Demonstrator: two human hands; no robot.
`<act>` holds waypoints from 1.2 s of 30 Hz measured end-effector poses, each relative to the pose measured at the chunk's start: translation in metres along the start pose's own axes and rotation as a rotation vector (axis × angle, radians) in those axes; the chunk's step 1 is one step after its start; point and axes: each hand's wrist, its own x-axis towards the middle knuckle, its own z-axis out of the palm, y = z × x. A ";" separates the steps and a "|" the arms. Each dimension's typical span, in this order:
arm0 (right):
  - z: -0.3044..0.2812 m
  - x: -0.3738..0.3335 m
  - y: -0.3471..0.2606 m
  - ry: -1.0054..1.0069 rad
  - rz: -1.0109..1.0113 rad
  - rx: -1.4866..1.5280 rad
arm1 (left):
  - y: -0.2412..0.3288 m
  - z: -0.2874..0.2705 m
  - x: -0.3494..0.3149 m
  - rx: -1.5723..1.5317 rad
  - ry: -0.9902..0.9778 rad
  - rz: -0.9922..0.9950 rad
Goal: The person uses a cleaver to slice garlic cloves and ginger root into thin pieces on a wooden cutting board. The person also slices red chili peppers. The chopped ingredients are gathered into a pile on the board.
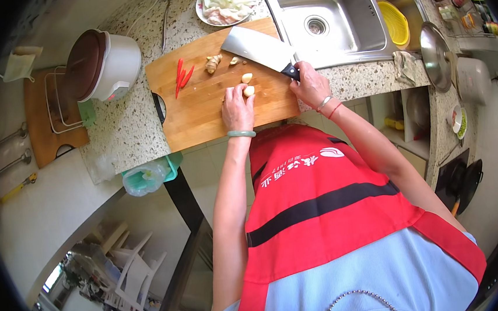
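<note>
My right hand (pixel 312 85) is closed round the black handle of a cleaver (pixel 255 45). The wide blade slants up and to the left over the wooden cutting board (pixel 199 115). Lower on the board, my left hand (pixel 238 108) has its fingertips closed on a peeled garlic clove (pixel 249 90). Just above that clove lies another garlic clove (pixel 247 78). A knob of ginger (pixel 213 63) and a small pale piece (pixel 234 61) sit left of the blade. Several red chilies (pixel 181 79) rest at the board's left.
Right of the board is a steel sink (pixel 332 26), with a yellow basket (pixel 393 21) in the basin beyond. A plate of pale sliced food (pixel 228 5) and a ladle (pixel 166 13) lie behind. A rice cooker (pixel 104 64) stands left; a green bin (pixel 151 175) hangs below the counter.
</note>
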 end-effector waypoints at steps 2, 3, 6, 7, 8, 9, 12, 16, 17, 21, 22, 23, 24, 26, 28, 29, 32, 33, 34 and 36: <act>-0.004 -0.003 -0.017 0.051 0.008 0.016 | -0.017 -0.012 -0.003 -0.047 -0.009 0.049; -0.030 -0.015 0.006 0.052 -0.006 0.055 | -0.002 0.007 -0.012 -0.050 -0.001 0.145; -0.049 -0.024 0.014 0.095 -0.116 0.421 | -0.006 -0.008 -0.010 0.019 0.126 0.387; -0.062 -0.025 0.005 0.003 -0.061 0.472 | -0.005 -0.005 -0.014 -0.062 0.183 0.292; -0.078 -0.025 -0.006 -0.089 -0.004 0.523 | -0.005 -0.001 -0.018 -0.142 0.239 0.196; -0.090 -0.024 -0.015 -0.176 0.063 0.572 | -0.001 0.000 -0.022 -0.225 0.284 0.104; -0.082 -0.026 -0.019 -0.171 -0.073 0.456 | 0.010 0.011 -0.029 -0.284 0.261 -0.085; -0.071 -0.034 -0.017 -0.306 -0.077 0.469 | 0.008 0.026 -0.025 -0.266 0.313 -0.029; -0.065 -0.037 -0.014 -0.334 -0.073 0.495 | 0.008 0.028 -0.025 -0.293 0.323 -0.036; -0.054 -0.047 -0.011 -0.369 -0.158 0.355 | 0.005 0.030 -0.029 -0.309 0.391 -0.040; -0.049 -0.050 -0.009 -0.354 -0.184 0.312 | 0.006 0.030 -0.029 -0.323 0.404 -0.030; -0.046 -0.051 -0.008 -0.342 -0.217 0.306 | 0.006 0.031 -0.029 -0.337 0.415 -0.020; -0.044 -0.053 -0.008 -0.329 -0.251 0.300 | 0.002 0.033 -0.029 -0.335 0.425 -0.028; -0.043 -0.056 -0.009 -0.334 -0.288 0.254 | -0.007 0.040 -0.030 -0.331 0.442 -0.043; -0.050 -0.056 -0.011 -0.376 -0.297 0.170 | -0.004 0.039 -0.028 -0.328 0.480 -0.004; -0.053 -0.057 -0.012 -0.397 -0.291 0.129 | -0.003 0.039 -0.028 -0.326 0.499 0.014; -0.063 -0.058 -0.016 -0.440 -0.288 0.026 | -0.007 0.042 -0.030 -0.323 0.472 -0.003; -0.065 -0.056 -0.016 -0.440 -0.293 0.003 | -0.006 0.041 -0.029 -0.327 0.462 -0.014; -0.066 -0.055 -0.016 -0.441 -0.299 -0.021 | -0.006 0.041 -0.029 -0.332 0.466 -0.013; -0.067 -0.052 -0.015 -0.463 -0.307 -0.041 | -0.004 0.041 -0.029 -0.345 0.474 -0.011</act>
